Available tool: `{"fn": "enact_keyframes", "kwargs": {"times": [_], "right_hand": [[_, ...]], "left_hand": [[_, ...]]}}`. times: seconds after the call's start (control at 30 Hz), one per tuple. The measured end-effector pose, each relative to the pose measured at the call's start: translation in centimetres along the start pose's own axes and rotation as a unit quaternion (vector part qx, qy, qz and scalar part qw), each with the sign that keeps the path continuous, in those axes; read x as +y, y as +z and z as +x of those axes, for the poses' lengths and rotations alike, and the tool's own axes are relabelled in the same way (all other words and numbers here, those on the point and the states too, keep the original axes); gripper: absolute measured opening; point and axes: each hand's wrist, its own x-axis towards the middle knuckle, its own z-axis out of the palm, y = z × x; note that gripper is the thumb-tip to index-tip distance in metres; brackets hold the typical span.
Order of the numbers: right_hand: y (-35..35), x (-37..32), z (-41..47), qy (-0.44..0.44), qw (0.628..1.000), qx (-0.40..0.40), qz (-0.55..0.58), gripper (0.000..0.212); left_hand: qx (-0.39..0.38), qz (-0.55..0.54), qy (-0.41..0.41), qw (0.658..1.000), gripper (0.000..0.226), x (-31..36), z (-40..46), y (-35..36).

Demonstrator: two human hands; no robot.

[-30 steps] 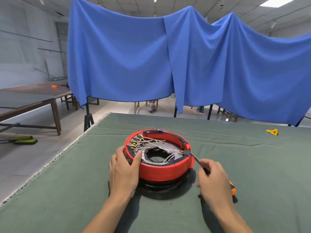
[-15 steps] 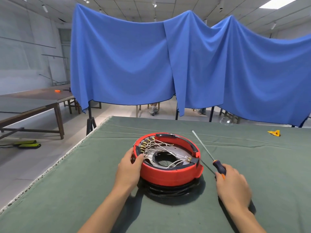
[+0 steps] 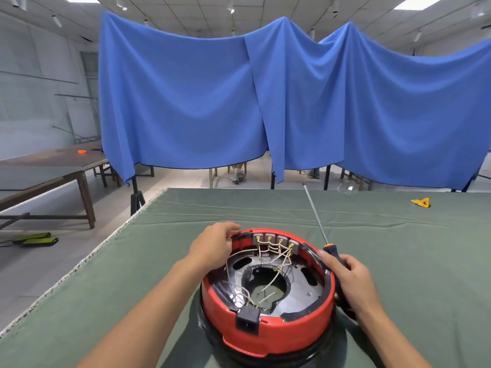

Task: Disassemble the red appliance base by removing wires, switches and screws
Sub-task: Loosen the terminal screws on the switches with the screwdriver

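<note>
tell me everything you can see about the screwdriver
The screwdriver has a long thin metal shaft and a dark handle with an orange collar. The right hand holds the handle beside the red base's right rim, with the shaft slanting up and away over the green table. Its tip touches nothing.

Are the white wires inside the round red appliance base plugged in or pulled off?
Plugged in: white wires run to brass terminals inside it.

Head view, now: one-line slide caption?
Left hand grips the far rim of the red appliance base, wires exposed, while the right hand holds a screwdriver shaft-up.
</note>
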Motion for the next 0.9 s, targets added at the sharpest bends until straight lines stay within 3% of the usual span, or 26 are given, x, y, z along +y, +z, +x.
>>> {"fn": "enact_keyframes", "kwargs": {"times": [0.1, 0.2, 0.27, 0.4, 0.47, 0.53, 0.63, 0.73, 0.9], "right_hand": [[0.2, 0.2, 0.0, -0.013, 0.999, -0.033, -0.006, 0.03], [0.7, 0.3, -0.4, -0.044, 0.997, -0.013, -0.06, 0.017], [1.5, 0.3, -1.2, -0.06, 0.993, -0.002, -0.098, 0.017], [3.0, -0.1, -2.1, -0.038, 0.99, -0.013, -0.133, 0.037], [3.7, -0.9, -1.9, 0.008, 0.997, -0.048, -0.052, 0.031], [4.3, -2.2, -1.4, 0.028, 0.996, -0.075, 0.035, 0.008], [5.0, -4.5, 0.1, 0.007, 0.991, -0.099, 0.084, 0.025], [5.9, -6.4, 2.1, -0.006, 0.979, -0.127, 0.162, 0.027], [8.6, -7.7, 4.8, -0.053, 0.962, -0.122, 0.237, 0.038]], "left_hand": [[0.003, 0.186, -0.104, 0.977, 0.024, 0.9, -1.1, 0.5], [-0.001, 0.279, -0.081, 0.957, 0.024, 1.3, -2.1, 1.1], [0.01, 0.286, -0.061, 0.956, 0.024, 0.6, -2.2, 0.7], [0.012, 0.265, -0.029, 0.964, 0.031, -1.4, -1.7, -1.0], [0.008, 0.26, -0.007, 0.965, 0.035, -2.0, -1.5, -1.9], [0.0, 0.259, 0.008, 0.966, 0.037, -2.6, -1.2, -2.4], [0.002, 0.237, -0.028, 0.971, 0.036, -3.1, -0.1, -2.4], [0.008, 0.202, -0.063, 0.977, 0.039, -2.2, 1.1, -1.2], [0.024, 0.199, 0.045, 0.979, 0.027, -0.8, 2.9, 1.5]]}}
